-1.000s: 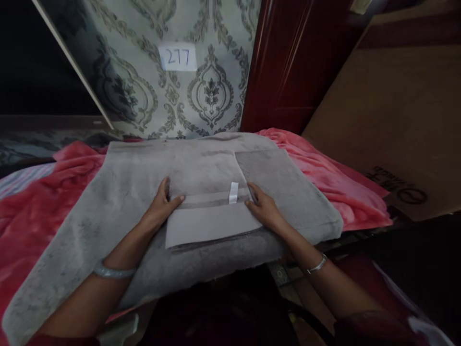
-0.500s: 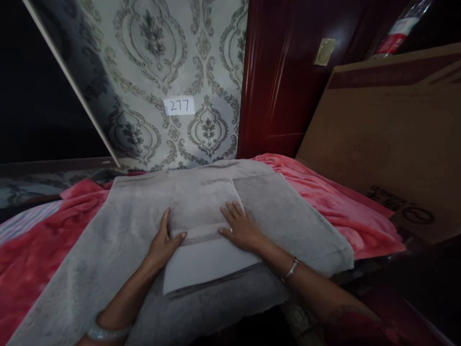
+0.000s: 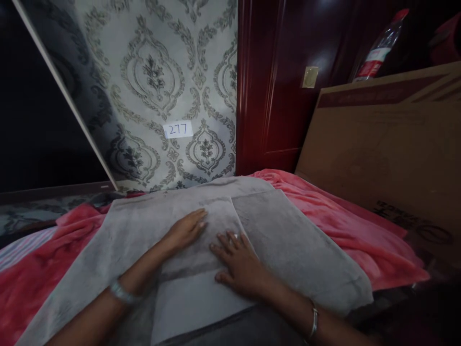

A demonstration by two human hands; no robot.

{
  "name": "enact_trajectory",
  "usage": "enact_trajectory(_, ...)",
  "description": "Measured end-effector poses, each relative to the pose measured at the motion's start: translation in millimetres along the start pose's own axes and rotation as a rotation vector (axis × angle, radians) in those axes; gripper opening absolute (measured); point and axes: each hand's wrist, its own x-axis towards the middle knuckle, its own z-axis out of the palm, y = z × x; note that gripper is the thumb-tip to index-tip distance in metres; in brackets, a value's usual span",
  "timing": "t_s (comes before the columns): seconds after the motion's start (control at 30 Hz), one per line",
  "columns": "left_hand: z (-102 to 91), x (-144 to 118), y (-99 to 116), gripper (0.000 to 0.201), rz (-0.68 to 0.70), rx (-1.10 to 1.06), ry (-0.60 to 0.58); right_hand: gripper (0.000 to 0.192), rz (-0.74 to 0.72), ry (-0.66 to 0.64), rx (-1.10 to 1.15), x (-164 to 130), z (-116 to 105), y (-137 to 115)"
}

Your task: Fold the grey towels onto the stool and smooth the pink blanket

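A grey plush cloth [image 3: 288,240] is spread out in front of me. On its middle lies a pale grey folded piece [image 3: 194,302] with a smooth front panel; I cannot tell whether that panel is fabric or stiff sheet. My left hand [image 3: 187,230], fingers stretched forward and slightly blurred, rests on or just over the far part of the folded piece. Flat and with spread fingers, my right hand [image 3: 241,264] lies on its right side, near the right edge. Neither hand grasps anything.
A pink blanket [image 3: 324,216] shows under the grey cloth on both sides. At right leans a big cardboard box [image 3: 378,144], with a plastic bottle [image 3: 376,53] behind its top edge. A dark screen [image 3: 43,105] stands left. Behind are patterned wallpaper [image 3: 198,48] and a dark red door [image 3: 266,96].
My left hand has moved forward and right, from the folded piece's left edge onto its far part. My right hand stays on the right side. The view has tilted up slightly.
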Motion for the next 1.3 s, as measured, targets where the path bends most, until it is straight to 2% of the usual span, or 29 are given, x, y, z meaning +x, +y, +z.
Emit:
enact_trajectory(0.07,8.3,48,12,0.057,0.082,0.044,-0.123,0.074,-0.003,-0.020,0.041,-3,5,2)
enact_trajectory(0.13,22.4,87,19,0.058,0.095,0.115,-0.183,0.074,-0.001,-0.019,0.062,-5,8,4)
enact_trajectory(0.23,46.5,120,16,0.058,0.028,0.216,-0.207,0.076,0.003,-0.009,0.094,-5,9,6)
enact_trajectory(0.4,69.7,125,-1,0.057,0.037,0.214,-0.152,0.075,-0.009,0.005,0.193,-6,6,6)
enact_trajectory(0.53,70.6,126,-4,0.057,0.038,0.220,-0.114,0.072,-0.057,0.032,0.226,-11,4,8)
enact_trajectory(0.63,69.7,129,-3,0.057,0.033,0.230,-0.109,0.068,-0.113,0.071,0.239,-12,-8,22)
enact_trajectory(0.7,69.2,131,-1,0.058,0.025,0.244,-0.116,0.063,-0.097,0.152,0.212,-7,-27,45)
enact_trajectory(0.8,68.9,130,1,0.059,0.021,0.281,-0.131,0.059,0.056,0.315,0.063,11,-69,99)
enact_trajectory(0.87,69.5,130,0,0.059,0.023,0.287,-0.126,0.067,0.216,0.360,-0.023,28,-99,141)
enact_trajectory(0.97,71.6,130,-3,0.058,0.033,0.247,-0.092,0.075,0.415,0.341,-0.099,53,-132,197)
enact_trajectory(1.1,73.0,129,-7,0.057,0.045,0.201,-0.071,0.073,0.503,0.299,-0.076,69,-147,247)
enact_trajectory(1.3,73.1,129,-5,0.058,0.022,0.214,-0.096,0.037,0.536,0.256,0.070,67,-163,287)
